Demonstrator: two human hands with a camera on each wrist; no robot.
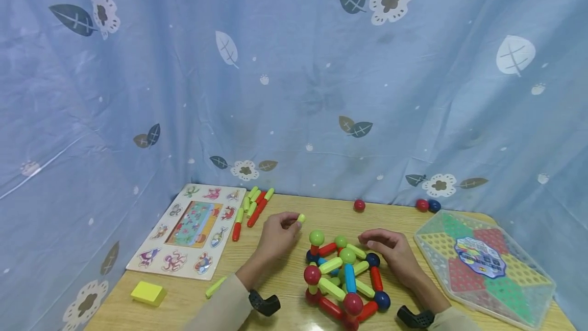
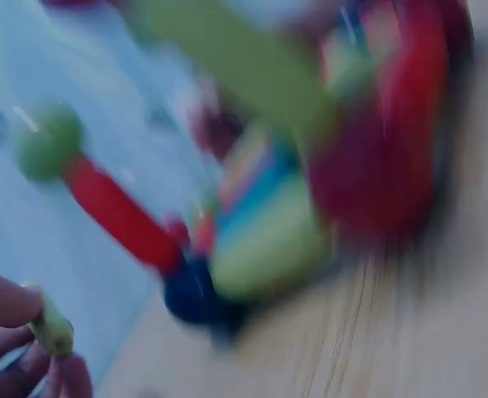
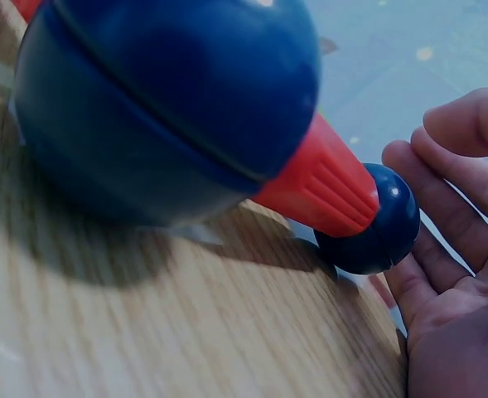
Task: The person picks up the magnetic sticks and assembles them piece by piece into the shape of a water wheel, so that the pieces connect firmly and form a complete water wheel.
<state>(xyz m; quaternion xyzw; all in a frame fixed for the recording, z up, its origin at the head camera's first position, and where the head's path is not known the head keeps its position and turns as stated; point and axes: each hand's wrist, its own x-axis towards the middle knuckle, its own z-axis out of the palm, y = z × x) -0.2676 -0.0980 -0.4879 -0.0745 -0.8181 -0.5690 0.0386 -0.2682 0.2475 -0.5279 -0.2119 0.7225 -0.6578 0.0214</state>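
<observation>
My left hand [image 1: 278, 236] pinches a short yellow-green rod [image 1: 301, 218] between thumb and fingers, left of a ball-and-rod structure. The same rod [image 2: 53, 325] shows at the lower left of the left wrist view. The structure [image 1: 331, 305] joins red, blue and green balls with red, blue and yellow-green rods, some standing up to a second level. My right hand [image 1: 390, 252] lies beside its right side with loosely bent fingers and nothing in them. In the right wrist view its fingers are close to a dark blue ball [image 3: 384, 220] on a red rod [image 3: 326, 182].
Several loose rods [image 1: 259, 208] lie back left, beside a sea-animal puzzle board [image 1: 151, 264]. A yellow block [image 1: 148, 293] and a yellow-green rod [image 1: 215, 287] lie front left. At the back are a red ball [image 1: 359, 205], another red ball [image 1: 422, 205] and a blue ball [image 1: 434, 206]. A hexagonal game board [image 1: 482, 264] lies right.
</observation>
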